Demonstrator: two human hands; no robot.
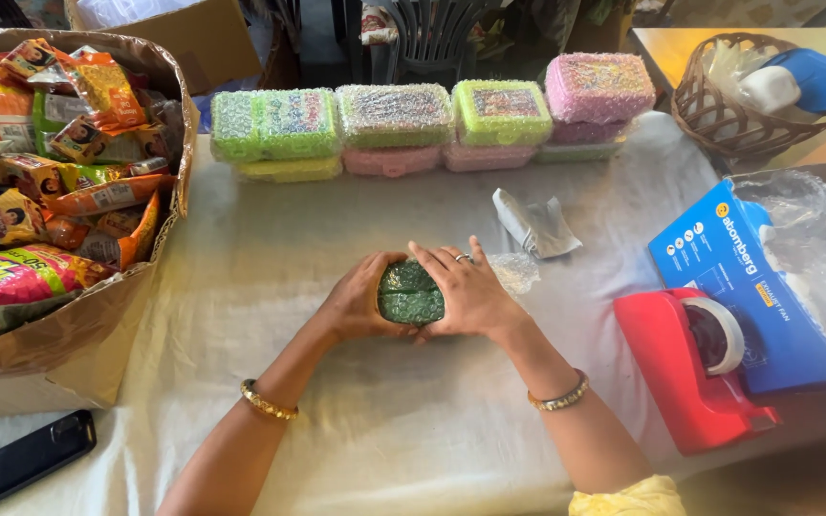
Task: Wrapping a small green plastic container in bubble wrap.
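A small green box wrapped in bubble wrap [409, 294] rests on the white cloth-covered table [413, 420] at the middle. My left hand [358, 304] cups its left side. My right hand [467, 290] lies over its top and right side, a ring on one finger. Both wrists wear gold bangles. Along the far side of the table stands a row of bubble-wrapped boxes [396, 115] in green and pink, stacked two high.
A large brown paper bag [69, 354] full of snack packets sits at left, a black phone [26, 459] in front of it. A red tape dispenser [695, 368], a blue box [752, 287], bubble wrap and a wicker basket [733, 119] stand at right. Crumpled wrap [534, 225] lies behind my hands.
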